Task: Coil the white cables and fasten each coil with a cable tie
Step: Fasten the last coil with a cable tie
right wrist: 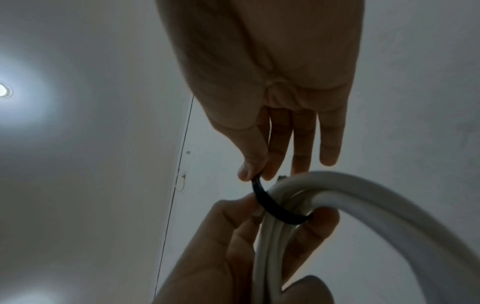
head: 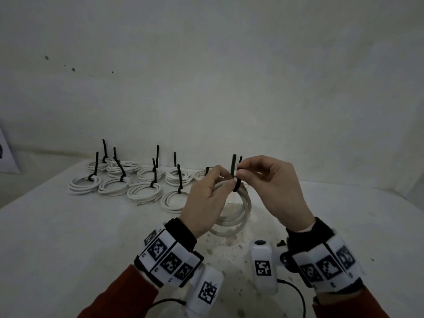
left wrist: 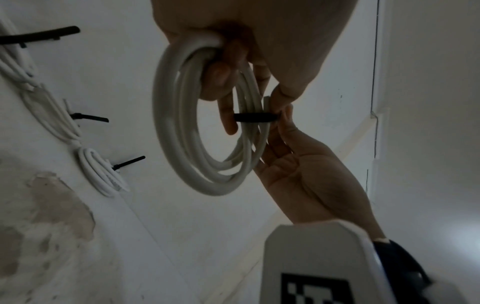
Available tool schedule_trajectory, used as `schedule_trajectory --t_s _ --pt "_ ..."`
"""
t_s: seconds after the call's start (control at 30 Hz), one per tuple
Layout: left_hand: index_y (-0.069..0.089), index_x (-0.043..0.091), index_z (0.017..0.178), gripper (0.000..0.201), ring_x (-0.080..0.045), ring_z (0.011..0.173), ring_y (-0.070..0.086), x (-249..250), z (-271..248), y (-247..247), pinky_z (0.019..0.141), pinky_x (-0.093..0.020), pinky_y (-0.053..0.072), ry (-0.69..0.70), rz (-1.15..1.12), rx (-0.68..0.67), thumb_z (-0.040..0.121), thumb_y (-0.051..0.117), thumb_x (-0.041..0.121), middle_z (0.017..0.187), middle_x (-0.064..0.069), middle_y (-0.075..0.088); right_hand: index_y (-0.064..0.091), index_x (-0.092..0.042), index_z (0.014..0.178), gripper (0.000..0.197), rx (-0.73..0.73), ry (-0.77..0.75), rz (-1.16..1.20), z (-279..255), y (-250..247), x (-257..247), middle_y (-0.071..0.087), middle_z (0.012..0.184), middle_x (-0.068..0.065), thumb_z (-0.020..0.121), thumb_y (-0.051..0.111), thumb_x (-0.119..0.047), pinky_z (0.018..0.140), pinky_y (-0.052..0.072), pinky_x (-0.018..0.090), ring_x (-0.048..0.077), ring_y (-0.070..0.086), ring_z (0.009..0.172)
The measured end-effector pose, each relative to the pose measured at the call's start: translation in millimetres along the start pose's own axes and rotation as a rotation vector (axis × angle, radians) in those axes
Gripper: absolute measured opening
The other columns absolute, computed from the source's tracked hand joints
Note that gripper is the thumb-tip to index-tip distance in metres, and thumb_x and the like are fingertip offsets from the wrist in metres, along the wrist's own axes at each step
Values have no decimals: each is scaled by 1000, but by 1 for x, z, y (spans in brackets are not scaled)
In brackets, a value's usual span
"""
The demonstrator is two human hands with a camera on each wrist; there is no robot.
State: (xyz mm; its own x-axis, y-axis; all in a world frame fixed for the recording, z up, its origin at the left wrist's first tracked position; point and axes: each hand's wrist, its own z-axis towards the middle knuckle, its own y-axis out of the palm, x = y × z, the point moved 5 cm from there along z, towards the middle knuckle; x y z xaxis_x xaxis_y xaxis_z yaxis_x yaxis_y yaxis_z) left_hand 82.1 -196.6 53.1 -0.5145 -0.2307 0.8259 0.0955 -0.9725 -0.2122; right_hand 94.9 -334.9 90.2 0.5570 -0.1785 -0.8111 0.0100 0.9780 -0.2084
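A pale, white-covered worktop (head: 57, 226) fills the lower half of the head view, its surface stained with brownish blotches and specks near the lower centre. Behind it rises a plain off-white wall (head: 206, 76) with a few small dark marks (head: 73, 69) at the upper left. At the far left edge a white sheet with a black printed pattern (head: 5, 152) leans against the wall. In the right wrist view a round recessed ceiling light (right wrist: 4, 90) glows at the left edge, and a thin dark line (right wrist: 179, 164) runs down the white ceiling.
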Motion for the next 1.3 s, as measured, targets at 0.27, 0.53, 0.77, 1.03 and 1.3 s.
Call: schedule_trajectory --t_s 0.27,0.53,0.77,1.03,1.3 --pt "51 15 83 14 -2 44 37 -4 1 6 47 -17 34 16 -94 -162 93 55 24 52 17 46 71 -10 84 7 -33 117 23 0 -4 11 73 82 6 82 72 -4 79 56 31 18 69 78" --pt "41 13 79 16 -4 38 19 0 -2 9 39 -14 21 -144 -448 -299 88 49 23 54 10 28 61 -1 108 27 74 335 407 -1 -8 15 70 104 18 86 66 -15 63 55 24 23 72 77" --pt "46 22 73 15 -3 38 17 9 -4 9 41 -14 14 -209 -618 -340 88 47 22 52 11 41 68 -2 91 15 84 125 336 -1 -13 4 75 87 11 80 67 8 70 58 29 25 73 77" --pt "52 27 68 20 -2 38 18 14 0 -2 38 -13 18 -212 -708 -269 86 50 22 65 10 56 72 -10 77 23 31 15 166 0 -12 0 74 78 9 79 67 12 67 56 22 19 73 71" --pt "53 29 69 16 -2 38 18 19 -1 -2 40 -13 17 -165 -683 -291 85 56 27 61 14 54 76 -13 82 23 37 -139 16 -2 -14 -8 75 79 0 79 69 9 75 59 30 15 73 75"
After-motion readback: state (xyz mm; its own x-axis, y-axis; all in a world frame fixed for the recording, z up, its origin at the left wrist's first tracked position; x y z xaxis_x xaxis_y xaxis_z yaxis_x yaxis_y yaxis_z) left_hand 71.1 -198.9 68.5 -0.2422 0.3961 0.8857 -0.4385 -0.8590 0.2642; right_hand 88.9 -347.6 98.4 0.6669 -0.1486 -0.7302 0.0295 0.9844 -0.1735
